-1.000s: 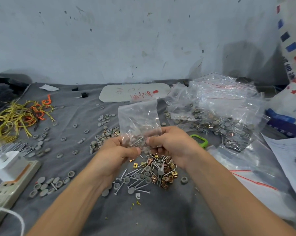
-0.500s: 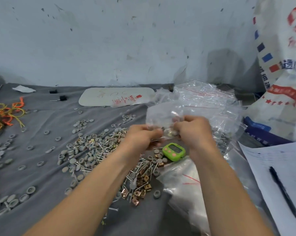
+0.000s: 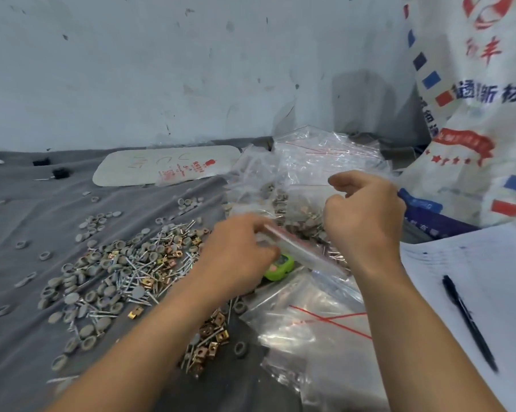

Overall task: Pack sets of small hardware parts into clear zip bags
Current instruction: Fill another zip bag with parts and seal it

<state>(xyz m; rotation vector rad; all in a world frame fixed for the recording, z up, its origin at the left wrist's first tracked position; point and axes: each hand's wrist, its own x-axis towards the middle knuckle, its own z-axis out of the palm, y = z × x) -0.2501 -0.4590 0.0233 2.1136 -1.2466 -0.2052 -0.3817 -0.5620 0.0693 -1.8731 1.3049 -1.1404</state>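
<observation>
While head cam looks down over both forearms, left hand [image 3: 238, 254]: fingers curled, gripping one end of a small zip bag [image 3: 298, 248]; fingertips motion-blurred.
Zip bag: clear w/ red seal strip, screws etc. inside. It's held above the cloth, slanting down to the right, far end passing under right wrist.
Right hand [image 3: 366, 215]: higher up, fingers curled in, index hooked above thumb. Can't tell if it's pinching plastic or nothing, as there's clear film all round it.
Green gadget [image 3: 280, 270]: small, lime, on cloth just below the bag; left hand covers approx half.
Filled bags [image 3: 319, 162]: crinkly heap behind both hands, near wall.
Empty bags [image 3: 310, 328]: flat stack w/ red lines, beside and under right forearm.
Loose parts [image 3: 126, 272]: grey washers, screws, brass clips spread left of left arm; more clips by that forearm.
Cloth [image 3: 28, 337]: grey, covers bench.
Paper [image 3: 488, 263] & pen [image 3: 470, 325]: far right, pen lying on sheet.
Printed sack [image 3: 473, 120]: white, at right by wall.
White card [image 3: 149, 168]: flat at back, red print.
Vs 0.5 s ago: hands were close together in front of the heap, both at the bag. Now they're apart, left has dropped lower, bag tipped. Green gadget was fully in view, now part hidden. Yellow wires at left edge are out of frame.
</observation>
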